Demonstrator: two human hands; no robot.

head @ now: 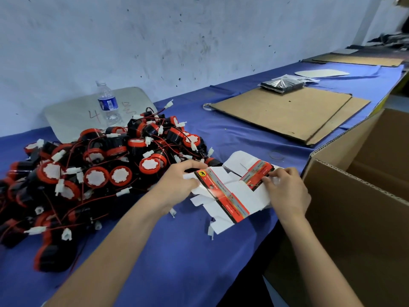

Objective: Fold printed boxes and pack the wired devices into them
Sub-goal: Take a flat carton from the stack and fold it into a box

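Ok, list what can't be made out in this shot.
Head view only:
- Text on the printed box blanks: blurred, too small.
- Carton floor: hidden by its near wall, cut off right.
- Lower wired devices in the pile: buried under others.

- A packing workshop: a long bench under a blue cloth (199, 251) runs along a scuffed, marked wall (155, 41).
- Heap of identical wired devices (99, 169) at left.
- Flat cardboard sheets (287, 111) upper right; open carton (354, 207) at right.

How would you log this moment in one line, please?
left hand: grips printed box | right hand: pinches it | wired devices: piled, unpacked
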